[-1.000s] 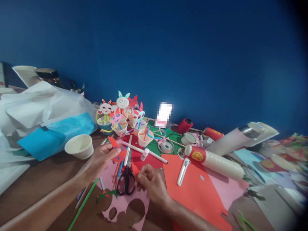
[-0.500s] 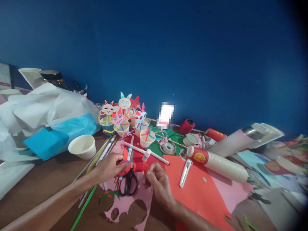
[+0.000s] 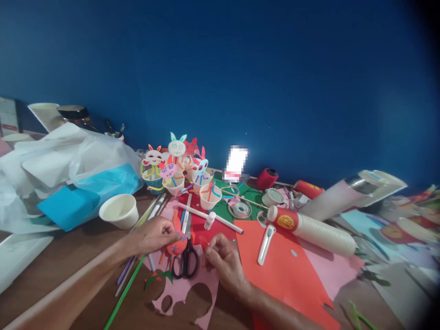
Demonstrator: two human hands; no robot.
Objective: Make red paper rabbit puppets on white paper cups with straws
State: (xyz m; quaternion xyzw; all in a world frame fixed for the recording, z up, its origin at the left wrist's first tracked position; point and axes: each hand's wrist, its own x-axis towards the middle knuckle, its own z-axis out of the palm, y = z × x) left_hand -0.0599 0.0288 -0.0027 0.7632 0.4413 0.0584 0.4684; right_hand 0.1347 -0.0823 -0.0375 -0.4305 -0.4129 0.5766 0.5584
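Between the thumb and fingers of my left hand (image 3: pixel 160 234) is an orange paper face (image 3: pixel 177 245) with blue drawn marks. My right hand (image 3: pixel 223 259) pinches a small orange-red paper piece (image 3: pixel 204 242). Black-handled scissors (image 3: pixel 185 261) lie between the hands, partly under the orange face. Just beyond them stands a small glue bottle (image 3: pixel 209 221) beside a white marker (image 3: pixel 220 218). Cut pink paper (image 3: pixel 185 293) lies under and in front of the scissors. Behind, paper animal faces on bent straws stand in paper cups, among them a white rabbit face (image 3: pixel 177 147).
On the right are a white cutter (image 3: pixel 266 245) on orange paper (image 3: pixel 288 279), a lying cup stack (image 3: pixel 323 236) and tape rolls (image 3: pixel 240 209). An upright cup (image 3: pixel 118 210), straws (image 3: pixel 125 293) and a white plastic bag (image 3: pixel 68 151) occupy the left. A blue wall (image 3: pixel 220 82) rises behind.
My left hand has turned the orange face, and more of its drawn front shows now. The small piece in my right hand has shifted slightly left and up. The view has moved a little.
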